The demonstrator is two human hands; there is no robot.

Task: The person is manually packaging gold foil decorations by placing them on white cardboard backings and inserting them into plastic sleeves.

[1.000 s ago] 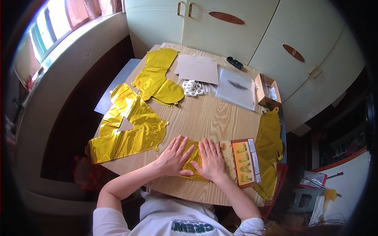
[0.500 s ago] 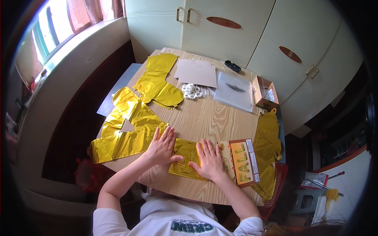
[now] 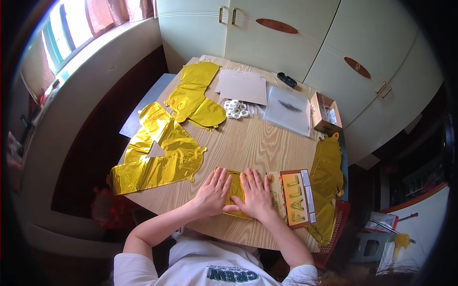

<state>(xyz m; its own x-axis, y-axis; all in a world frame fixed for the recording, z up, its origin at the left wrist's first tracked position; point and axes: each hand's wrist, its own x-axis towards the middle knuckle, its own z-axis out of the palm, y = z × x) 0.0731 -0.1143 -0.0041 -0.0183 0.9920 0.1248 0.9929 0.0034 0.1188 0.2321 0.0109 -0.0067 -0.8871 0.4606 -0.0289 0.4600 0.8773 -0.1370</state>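
Note:
A flat gold foil balloon (image 3: 235,187), folded into a small rectangle, lies on the wooden table in front of me. My left hand (image 3: 212,194) presses flat over its left part, fingers stretched out. On its right side rests my right hand (image 3: 256,196), also flat, with its thumb near the left thumb. Much of the folded foil is hidden beneath both hands. Just right of my right hand lies a printed header card (image 3: 298,198) with orange and cream areas. To the left, an A-shaped gold foil balloon (image 3: 179,164) is spread out flat.
An L-shaped gold foil balloon (image 3: 195,95) lies farther back. Beyond it are grey cardboard sheets (image 3: 243,86), white tape rolls (image 3: 235,109), clear plastic sleeves (image 3: 286,117), a black object (image 3: 286,79) and an open box (image 3: 327,112). More gold foil (image 3: 325,167) lines the right edge.
My left hand has moved right, closer to my right hand, and the gold foil between them now takes up less width. The A-shaped balloon's right corner is uncovered.

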